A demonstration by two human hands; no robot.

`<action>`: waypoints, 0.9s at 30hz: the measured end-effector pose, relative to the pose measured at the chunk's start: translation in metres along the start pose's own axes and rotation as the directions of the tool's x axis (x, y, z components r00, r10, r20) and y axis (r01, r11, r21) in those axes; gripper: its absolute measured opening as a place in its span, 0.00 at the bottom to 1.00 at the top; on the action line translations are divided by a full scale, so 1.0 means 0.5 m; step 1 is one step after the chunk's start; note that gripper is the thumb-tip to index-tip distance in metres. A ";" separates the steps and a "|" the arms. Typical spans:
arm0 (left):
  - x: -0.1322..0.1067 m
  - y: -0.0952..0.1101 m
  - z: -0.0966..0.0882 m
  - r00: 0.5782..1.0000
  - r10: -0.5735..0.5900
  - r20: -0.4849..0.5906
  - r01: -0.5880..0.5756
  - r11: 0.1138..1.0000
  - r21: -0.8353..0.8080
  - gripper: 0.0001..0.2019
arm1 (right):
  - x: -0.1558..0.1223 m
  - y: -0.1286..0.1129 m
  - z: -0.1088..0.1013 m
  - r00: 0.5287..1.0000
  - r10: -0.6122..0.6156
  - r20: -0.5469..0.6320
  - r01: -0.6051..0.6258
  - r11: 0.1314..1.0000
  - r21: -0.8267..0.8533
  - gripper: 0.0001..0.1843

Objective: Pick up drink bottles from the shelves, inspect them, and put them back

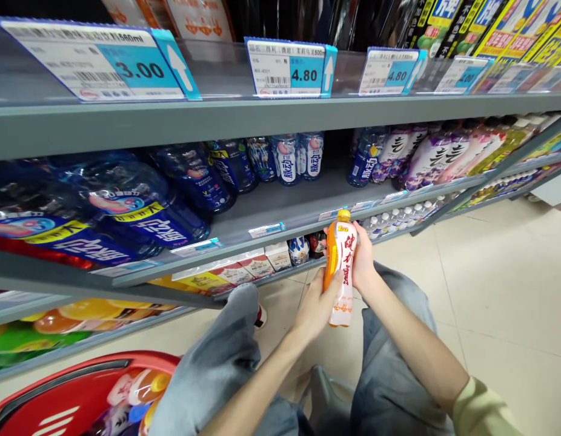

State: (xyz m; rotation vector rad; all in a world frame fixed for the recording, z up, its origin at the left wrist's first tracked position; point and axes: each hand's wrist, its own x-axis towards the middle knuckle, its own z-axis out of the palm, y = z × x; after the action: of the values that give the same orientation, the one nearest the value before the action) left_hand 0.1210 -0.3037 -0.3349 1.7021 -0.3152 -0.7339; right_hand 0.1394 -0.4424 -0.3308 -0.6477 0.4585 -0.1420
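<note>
Between my two hands I hold a drink bottle (343,278) with a yellow cap, a white and orange label and red characters. It stands nearly upright above my knees, in front of the lower shelf edge. My left hand (315,303) is closed round its lower left side, the thumb across the front. Higher up, my right hand (363,257) wraps the right side; its fingers are partly hidden behind the bottle.
On the middle shelf (262,203) stand blue drink bottles (121,206) at left and purple-labelled bottles (437,151) at right. Price tags (289,66) line the shelf above. A red shopping basket (17,393) with several bottles sits at lower left. Tiled floor (498,272) lies at right.
</note>
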 end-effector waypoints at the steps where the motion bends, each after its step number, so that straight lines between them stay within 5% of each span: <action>1: 0.001 0.000 -0.001 1.000 0.002 -0.001 -0.002 1.000 0.025 0.24 | 0.002 0.003 -0.001 1.000 -0.008 0.001 0.008 1.000 0.001 0.26; 11: -0.002 0.000 -0.002 0.998 -0.052 -0.024 0.055 0.988 0.143 0.24 | 0.000 0.019 0.002 0.998 0.015 0.053 -0.018 0.999 0.039 0.22; 19: -0.013 -0.004 0.003 0.993 0.074 -0.091 -0.048 0.966 0.255 0.20 | -0.010 0.024 0.005 0.997 -0.019 0.071 0.016 0.999 0.036 0.23; 27: -0.031 0.013 0.001 0.991 0.130 0.025 -0.132 0.975 0.179 0.16 | -0.027 0.001 -0.001 0.947 -0.131 0.293 0.129 0.991 0.026 0.19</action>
State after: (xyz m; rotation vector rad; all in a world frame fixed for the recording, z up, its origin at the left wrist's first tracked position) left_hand 0.1102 -0.2971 -0.3240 1.8280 -0.5111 -0.6344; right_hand 0.1272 -0.4389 -0.3267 -0.6800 0.1277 -0.1693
